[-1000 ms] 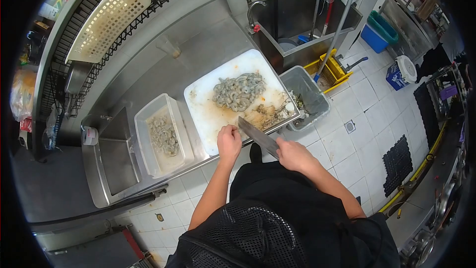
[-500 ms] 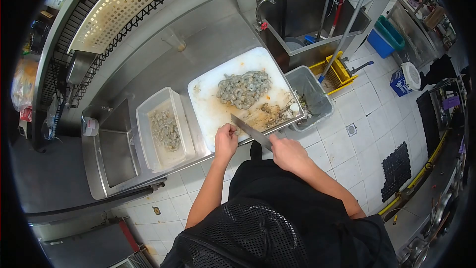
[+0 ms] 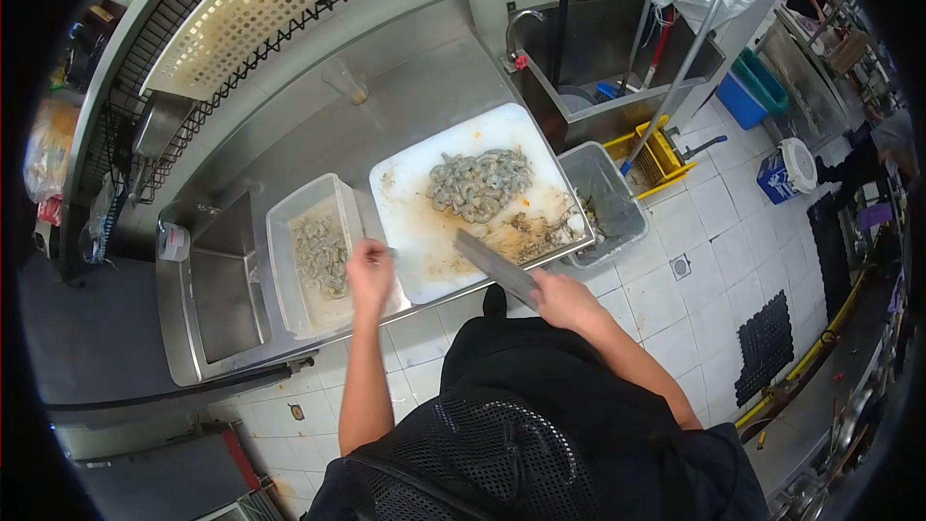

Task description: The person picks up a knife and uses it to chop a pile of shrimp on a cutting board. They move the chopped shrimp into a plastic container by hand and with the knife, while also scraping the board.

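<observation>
In my right hand (image 3: 567, 301) is the handle of a wide-bladed knife (image 3: 497, 267), its blade slanting over the front of a white cutting board (image 3: 405, 265). A heap of peeled grey shrimp (image 3: 477, 183) lies on the board, with brownish scraps (image 3: 526, 234) in front of it. My left hand (image 3: 370, 278) is closed beside the right rim of a clear plastic tub (image 3: 282, 222). A small greyish bit shows at its fingertips and looks like a shrimp. More shrimp (image 3: 323, 256) lie in cloudy liquid inside the tub.
Left of the tub is a steel sink (image 3: 231, 299). A grey bin (image 3: 617, 217) with scraps stands against the board's right end. Beyond it are a yellow mop wringer (image 3: 661, 159) and a deep basin (image 3: 617, 101). A wire shelf (image 3: 207, 87) overhangs the back left.
My left hand has moved left from the board's front edge to the tub's rim. The knife stays in my right hand, over the board's front. The view has shifted slightly.
</observation>
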A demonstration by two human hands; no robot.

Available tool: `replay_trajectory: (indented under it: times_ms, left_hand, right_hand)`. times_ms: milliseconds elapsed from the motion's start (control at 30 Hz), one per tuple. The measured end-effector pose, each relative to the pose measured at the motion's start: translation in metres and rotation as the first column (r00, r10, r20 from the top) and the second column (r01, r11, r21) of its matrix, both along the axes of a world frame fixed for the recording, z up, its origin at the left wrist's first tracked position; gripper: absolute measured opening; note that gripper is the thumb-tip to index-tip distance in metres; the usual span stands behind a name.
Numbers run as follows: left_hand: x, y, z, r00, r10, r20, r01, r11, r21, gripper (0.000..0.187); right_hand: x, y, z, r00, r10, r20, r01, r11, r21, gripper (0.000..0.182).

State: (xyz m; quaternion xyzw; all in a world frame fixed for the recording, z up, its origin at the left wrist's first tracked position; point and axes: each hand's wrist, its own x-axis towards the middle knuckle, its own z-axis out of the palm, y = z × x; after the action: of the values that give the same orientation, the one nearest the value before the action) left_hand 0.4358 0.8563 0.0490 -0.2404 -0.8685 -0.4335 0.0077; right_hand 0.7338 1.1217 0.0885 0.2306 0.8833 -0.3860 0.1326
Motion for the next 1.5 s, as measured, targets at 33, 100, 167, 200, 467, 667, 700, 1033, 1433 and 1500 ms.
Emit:
replay_trajectory:
  times_ms: [33, 100, 167, 200, 467, 667, 700, 1033, 1433, 1500]
  left_hand:
    - [-0.022, -0.014, 0.010, 0.993, 0.090, -0.075, -0.091, 0.996, -0.007, 0.012]
    - [-0.048, -0.033, 0.034, 0.971, 0.235, -0.032, -0.238, 0.964, -0.123, 0.014]
    - [-0.076, -0.059, 0.002, 0.963, 0.199, -0.184, -0.246, 0.925, -0.291, 0.017]
    - [-0.086, -0.059, -0.010, 0.938, 0.122, -0.326, -0.266, 0.855, -0.445, 0.021]
    - [0.013, 0.134, -0.020, 0.893, -0.445, -0.060, 0.424, 0.880, -0.216, 0.030]
    - [0.019, 0.155, -0.040, 0.951, -0.309, 0.022, 0.304, 0.919, -0.250, 0.019]
    - [0.020, 0.153, -0.037, 0.947, -0.317, 0.043, 0.317, 0.909, -0.270, 0.017]
    - [0.032, 0.116, -0.019, 0.717, -0.218, 0.662, 0.081, 0.969, 0.232, 0.018]
    - [0.078, 0.100, -0.029, 0.973, -0.224, 0.061, 0.232, 0.955, -0.187, 0.018]
    - [0.075, 0.103, -0.035, 0.911, -0.363, -0.197, 0.337, 0.929, -0.153, 0.015]
  right_hand:
    - [0.005, 0.002, -0.001, 0.999, -0.037, 0.016, 0.038, 0.999, -0.031, 0.028]
    - [0.018, 0.005, 0.001, 0.995, -0.096, 0.020, 0.096, 0.995, -0.013, 0.026]
    - [0.027, 0.003, 0.008, 0.985, -0.169, 0.029, 0.169, 0.986, 0.003, 0.025]
    - [0.029, 0.002, 0.012, 0.974, -0.222, 0.037, 0.220, 0.975, 0.037, 0.025]
    - [0.034, -0.013, 0.010, 0.945, -0.312, -0.092, 0.311, 0.950, -0.030, 0.026]
    - [0.057, -0.011, -0.049, 0.914, -0.394, 0.095, 0.395, 0.815, -0.424, 0.032]
    - [0.061, -0.010, -0.052, 0.891, -0.429, 0.148, 0.438, 0.730, -0.524, 0.033]
    - [0.086, 0.007, -0.045, 0.896, -0.408, 0.173, 0.435, 0.735, -0.520, 0.031]
    - [0.044, -0.004, -0.019, 0.911, -0.377, 0.166, 0.409, 0.776, -0.481, 0.026]
    - [0.041, -0.005, -0.013, 0.908, -0.383, 0.172, 0.417, 0.775, -0.474, 0.026]
